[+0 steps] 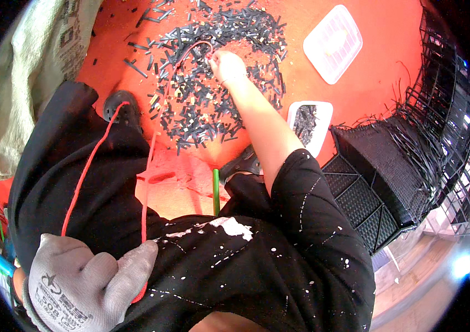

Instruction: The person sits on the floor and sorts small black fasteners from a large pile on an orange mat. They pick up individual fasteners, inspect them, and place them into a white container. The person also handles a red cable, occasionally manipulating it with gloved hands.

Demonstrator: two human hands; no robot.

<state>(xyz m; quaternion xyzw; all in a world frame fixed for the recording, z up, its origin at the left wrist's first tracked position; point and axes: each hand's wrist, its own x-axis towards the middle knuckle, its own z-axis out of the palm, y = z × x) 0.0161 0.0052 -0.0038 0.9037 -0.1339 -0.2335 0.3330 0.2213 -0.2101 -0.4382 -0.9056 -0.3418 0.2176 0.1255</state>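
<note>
My left hand, in a grey work glove with dark print, is closed around a red cord at the lower left. One length of the cord runs up to the dark shoe; another rises from the glove's fingertips toward the floor. Bare, my right hand reaches out over a scatter of short black strips, some showing pale sides. Its fingers are pinched on the reddish cord, which curves across the strips to them; the fingertips are partly hidden.
A pale plastic tray lies on the red floor at the upper right. Nearer stands a white container holding dark pieces. Black woven wickerwork with loose strands fills the right side. A pale sack lies left; a green rod shows between my legs.
</note>
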